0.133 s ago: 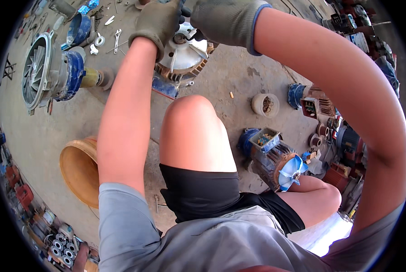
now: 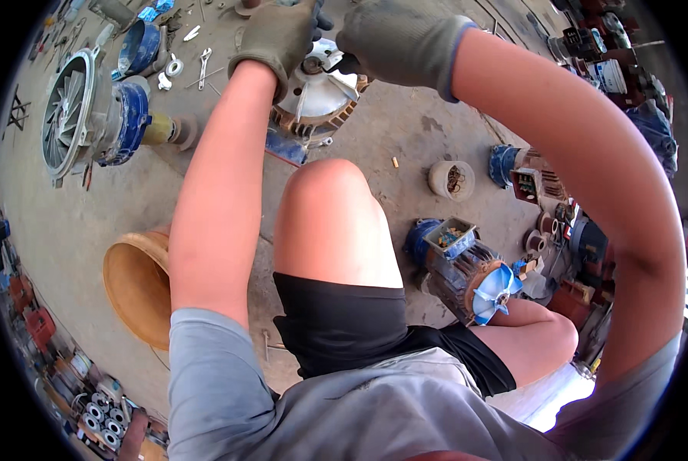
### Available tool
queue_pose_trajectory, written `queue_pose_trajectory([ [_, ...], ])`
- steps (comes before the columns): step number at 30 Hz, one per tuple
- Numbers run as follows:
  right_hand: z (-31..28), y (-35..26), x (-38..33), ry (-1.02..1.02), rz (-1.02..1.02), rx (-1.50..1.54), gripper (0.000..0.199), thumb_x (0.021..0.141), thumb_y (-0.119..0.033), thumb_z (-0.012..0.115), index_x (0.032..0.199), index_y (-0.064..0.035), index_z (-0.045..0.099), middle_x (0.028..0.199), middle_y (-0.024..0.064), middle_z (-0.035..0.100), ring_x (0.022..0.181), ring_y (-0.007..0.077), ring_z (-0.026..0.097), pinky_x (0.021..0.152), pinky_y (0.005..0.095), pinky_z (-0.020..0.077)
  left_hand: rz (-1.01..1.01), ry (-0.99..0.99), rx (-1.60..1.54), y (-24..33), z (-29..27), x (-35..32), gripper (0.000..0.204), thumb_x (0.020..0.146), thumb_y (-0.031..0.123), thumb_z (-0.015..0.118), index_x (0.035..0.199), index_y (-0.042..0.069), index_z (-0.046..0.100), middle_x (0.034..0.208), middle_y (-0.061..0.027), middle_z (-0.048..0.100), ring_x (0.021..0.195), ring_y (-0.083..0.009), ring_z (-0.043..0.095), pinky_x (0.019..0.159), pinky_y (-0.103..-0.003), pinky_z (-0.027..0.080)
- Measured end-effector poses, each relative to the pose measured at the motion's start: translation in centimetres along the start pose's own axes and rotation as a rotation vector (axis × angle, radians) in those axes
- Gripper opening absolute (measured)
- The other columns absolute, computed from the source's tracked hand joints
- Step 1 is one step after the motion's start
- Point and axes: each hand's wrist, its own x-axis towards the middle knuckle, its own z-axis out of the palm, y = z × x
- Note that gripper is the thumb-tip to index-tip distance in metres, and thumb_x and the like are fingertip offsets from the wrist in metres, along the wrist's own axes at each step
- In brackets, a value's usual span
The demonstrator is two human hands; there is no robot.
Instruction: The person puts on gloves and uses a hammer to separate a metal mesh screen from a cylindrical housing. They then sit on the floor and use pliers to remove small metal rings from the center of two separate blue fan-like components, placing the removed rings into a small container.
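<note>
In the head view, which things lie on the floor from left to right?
Finned motor housing → tan bowl → silver motor cover under the gloved hands → small pot → blue motor with fan.

At twelve o'clock on the concrete floor, just beyond the raised knee, a round motor housing [image 2: 317,96] lies end-up, its silvery cover ringed by coppery windings, a dark tool [image 2: 342,66] touching its hub.

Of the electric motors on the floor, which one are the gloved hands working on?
The open motor with the silver end plate, beyond the raised knee; the blue-fanned motor and the large blue motor lie untouched.
</note>
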Motion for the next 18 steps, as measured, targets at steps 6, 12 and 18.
queue_pose_trajectory([
  [6,0.0,-1.4,-0.4,0.040,-0.024,0.041,0.018,0.086,-0.024,0.069,0.086,-0.0112,0.081,0.084,0.0137,0.078,0.077,0.0325,0.077,0.068,0.0471,0.0592,0.728,0.082,1.128,-1.4,-1.1,1.7,0.021,0.103,0.015,0.055,0.112,0.009,0.073,0.100,-0.0153,0.078,0.093,-0.0334,0.076,0.081,-0.046,0.060],
  [12,-0.8,-1.8,1.1,0.023,-0.071,-0.037,0.017,0.086,-0.022,0.070,0.087,-0.0102,0.081,0.086,0.0125,0.078,0.080,0.0319,0.077,0.069,0.0464,0.0597,0.684,0.160,1.169,-1.7,-0.7,1.9,0.019,0.094,0.018,0.065,0.109,0.009,0.073,0.099,-0.0193,0.076,0.095,-0.0365,0.075,0.082,-0.048,0.059],
  [18,-0.9,-2.8,1.9,0.081,-0.077,-0.081,0.019,0.090,-0.022,0.068,0.092,-0.0092,0.081,0.088,0.0118,0.079,0.082,0.0307,0.078,0.071,0.0447,0.0601,0.688,0.194,0.848,-2.7,-0.9,2.4,0.020,0.091,0.024,0.068,0.104,0.011,0.075,0.099,-0.0201,0.076,0.100,-0.0373,0.075,0.088,-0.048,0.058],
])
